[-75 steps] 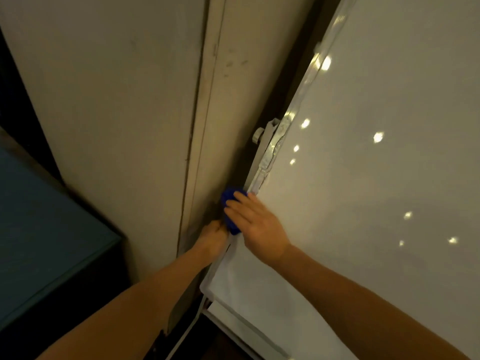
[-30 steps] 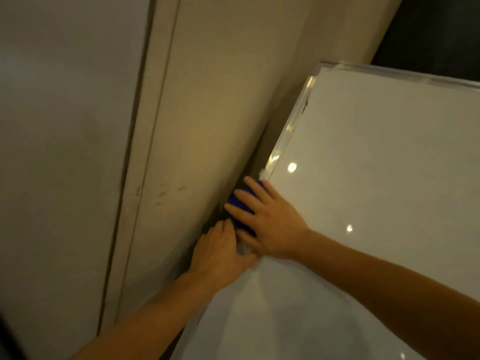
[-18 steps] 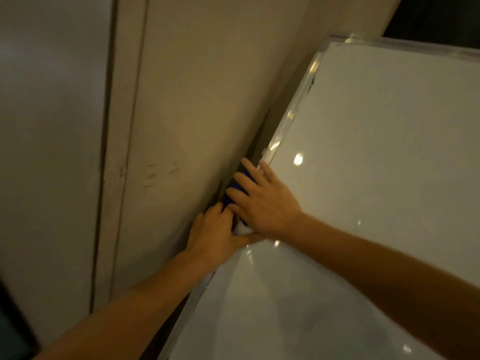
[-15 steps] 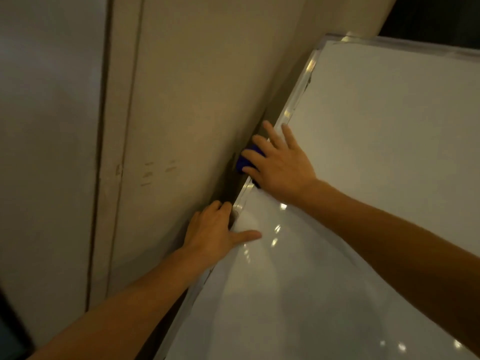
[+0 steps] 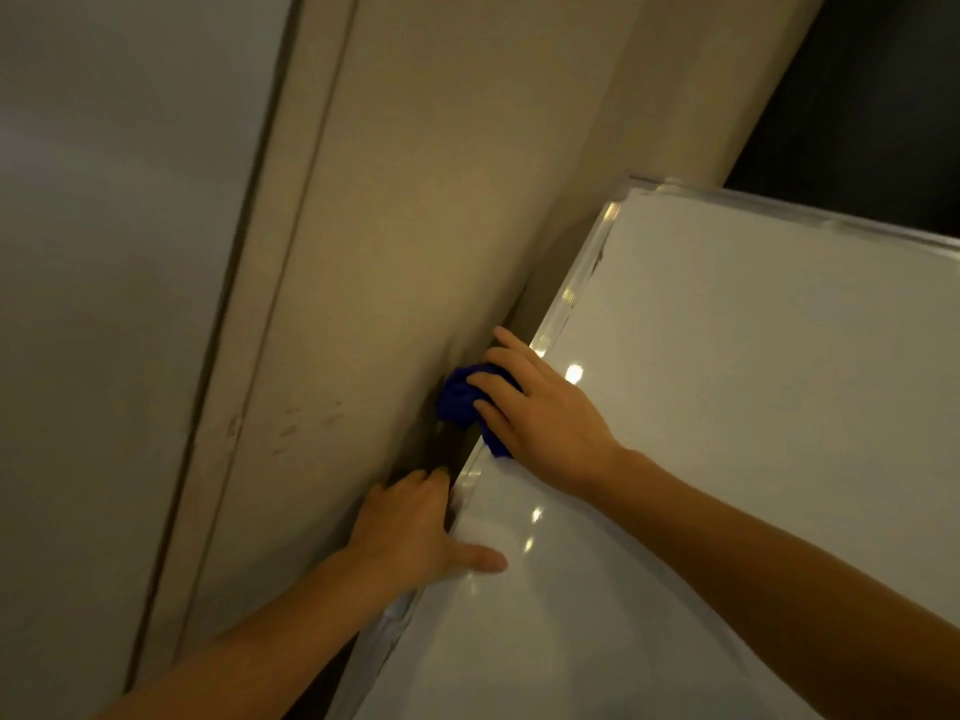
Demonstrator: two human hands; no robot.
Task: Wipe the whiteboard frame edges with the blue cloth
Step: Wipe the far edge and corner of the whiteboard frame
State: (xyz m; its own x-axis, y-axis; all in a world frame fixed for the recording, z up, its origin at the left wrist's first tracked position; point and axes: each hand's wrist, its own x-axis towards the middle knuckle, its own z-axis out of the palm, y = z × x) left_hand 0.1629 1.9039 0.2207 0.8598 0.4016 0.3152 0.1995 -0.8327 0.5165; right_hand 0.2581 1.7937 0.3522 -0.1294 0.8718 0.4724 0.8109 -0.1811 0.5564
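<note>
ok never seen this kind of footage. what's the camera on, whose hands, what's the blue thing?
No machine here: a person wears one wide-angle camera on the head, looking at their own bare hands. The right hand presses a bunched blue cloth against the side frame edge of a whiteboard. The left hand grips that same edge lower down, thumb lying on the board face. Beside the board stands a beige wall. The bright dots on the board look like lamp reflections.

Likely office or classroom: large whiteboard beside plain beige wall.
</note>
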